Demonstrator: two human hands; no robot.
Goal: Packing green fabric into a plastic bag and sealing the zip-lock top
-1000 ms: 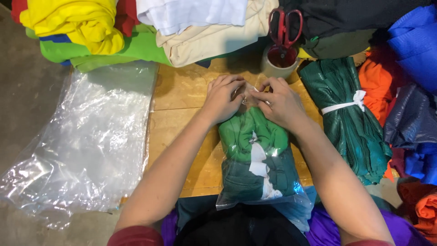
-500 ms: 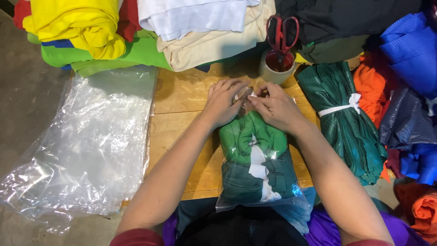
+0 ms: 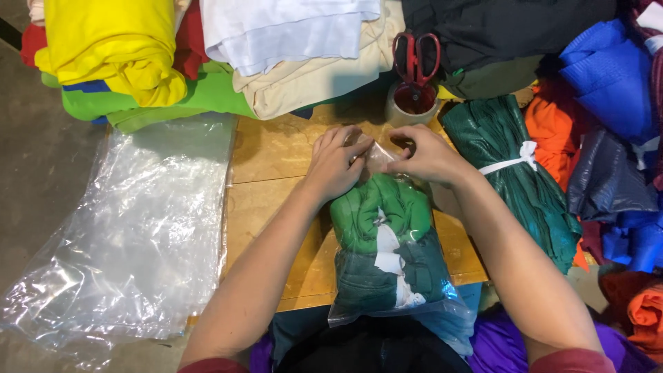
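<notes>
Shifted slightly since 0.5 s ago: both hands a touch lower on the bag's mouth, fingers regathered on the plastic; bag, table and cloth piles unmoved.

2 hands at 1 clear plastic bag (image 3: pixel 397 266) lying on 1 wooden table (image 3: pixel 276 173). Left hand (image 3: pixel 336 164) and right hand (image 3: pixel 421 153) meeting at the bag's far end, fingers pinched together on the gathered plastic of the opening. Inside the bag: 2 green folded garments, 1 brighter green toward the hands, 1 darker toward the body, with white paper strips between. Exact grip of the fingertips hard to make out behind the crumpled film.

Beside the right hand, 1 dark green bundle (image 3: pixel 514 173) tied with 1 white band (image 3: pixel 514 160). Just beyond the hands, 1 roll of tape (image 3: pixel 411 109) standing on the table with 1 pair of red-handled scissors (image 3: pixel 416 59) stuck in its core, blades hidden. To the left, 1 stack of empty clear bags (image 3: pixel 131 235) draped over the table edge, number of sheets impossible to count.

Along the far edge, folded cloth in yellow (image 3: pixel 110 48), bright green, white (image 3: pixel 290 27), cream and black, all cut off by the frame. At right, orange, blue and grey fabric heaped, partly cropped. Purple cloth at the near edge, mostly hidden by the arms.
</notes>
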